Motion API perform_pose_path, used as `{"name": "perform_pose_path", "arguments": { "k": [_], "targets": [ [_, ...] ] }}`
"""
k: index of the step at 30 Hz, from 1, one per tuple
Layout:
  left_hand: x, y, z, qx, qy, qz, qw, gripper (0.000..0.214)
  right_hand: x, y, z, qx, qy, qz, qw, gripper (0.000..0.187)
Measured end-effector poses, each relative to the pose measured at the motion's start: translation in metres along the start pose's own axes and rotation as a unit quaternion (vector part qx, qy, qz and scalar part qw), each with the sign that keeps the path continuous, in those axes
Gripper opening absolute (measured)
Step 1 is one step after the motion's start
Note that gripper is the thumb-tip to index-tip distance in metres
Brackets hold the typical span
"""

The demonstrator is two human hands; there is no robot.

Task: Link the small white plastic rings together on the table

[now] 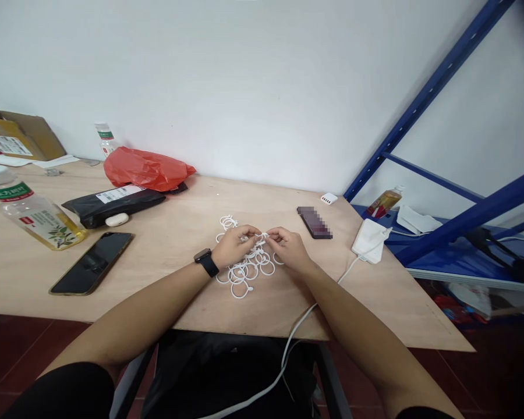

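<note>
Several white plastic rings [239, 289] lie in a loose, overlapping heap on the wooden table. Above the heap's far side, my left hand [236, 247] and my right hand [289, 247] meet with fingertips pinched. Between them is a white ring [264, 235], gripped from both sides; its exact shape is partly covered by the fingers. A small cluster of rings [229, 222] sits just beyond my left hand. On my left wrist is a black watch [206, 262].
Left are a phone [91, 263], a drink bottle [37, 215], a black parcel [113, 203] and a red plastic bag [146, 167]. Right are a dark pixelated device [315, 223], a white power strip [369, 240] with a trailing cable [303, 319], and a blue metal rack [423, 96].
</note>
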State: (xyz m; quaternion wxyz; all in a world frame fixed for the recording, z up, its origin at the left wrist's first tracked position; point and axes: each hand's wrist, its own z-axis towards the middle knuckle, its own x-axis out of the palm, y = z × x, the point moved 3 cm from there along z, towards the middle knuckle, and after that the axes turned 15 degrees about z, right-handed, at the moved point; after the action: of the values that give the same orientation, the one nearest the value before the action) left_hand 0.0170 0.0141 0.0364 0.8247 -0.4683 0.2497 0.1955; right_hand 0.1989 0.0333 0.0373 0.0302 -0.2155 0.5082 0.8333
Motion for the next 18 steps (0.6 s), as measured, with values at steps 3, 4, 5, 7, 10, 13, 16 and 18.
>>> {"name": "perform_pose_path", "arguments": {
  "k": [3, 4, 5, 7, 10, 13, 16, 18],
  "targets": [
    [0.001, 0.009, 0.002, -0.046, -0.010, -0.043, 0.998, 0.022, 0.002, 0.002, -0.001, 0.005, 0.018, 0.014, 1.000, 0.016],
    [0.001, 0.011, 0.002, -0.053, -0.011, -0.051, 0.997, 0.023, 0.003, 0.002, -0.001, 0.007, 0.024, 0.017, 1.000, 0.016],
    [0.001, 0.012, 0.003, -0.056, -0.011, -0.054, 0.997, 0.024, 0.004, 0.002, -0.002, 0.007, 0.028, 0.019, 0.999, 0.016],
    [0.000, 0.012, 0.003, -0.050, -0.013, -0.043, 0.998, 0.024, 0.004, 0.002, -0.002, 0.008, 0.032, 0.019, 0.999, 0.016],
    [-0.002, 0.009, 0.002, -0.025, -0.016, -0.008, 1.000, 0.023, 0.004, 0.001, -0.001, 0.008, 0.035, 0.016, 0.999, 0.015],
    [-0.003, 0.006, 0.002, -0.014, -0.023, 0.013, 1.000, 0.023, 0.004, 0.001, -0.001, 0.012, 0.038, 0.018, 0.999, 0.014],
    [-0.004, 0.004, 0.002, -0.022, -0.029, 0.021, 0.999, 0.022, 0.004, 0.002, -0.002, 0.012, 0.042, 0.028, 0.999, 0.015],
    [-0.005, 0.002, 0.002, -0.023, -0.032, 0.029, 0.999, 0.021, 0.004, 0.002, -0.003, 0.008, 0.049, 0.035, 0.998, 0.015]
  ]
}}
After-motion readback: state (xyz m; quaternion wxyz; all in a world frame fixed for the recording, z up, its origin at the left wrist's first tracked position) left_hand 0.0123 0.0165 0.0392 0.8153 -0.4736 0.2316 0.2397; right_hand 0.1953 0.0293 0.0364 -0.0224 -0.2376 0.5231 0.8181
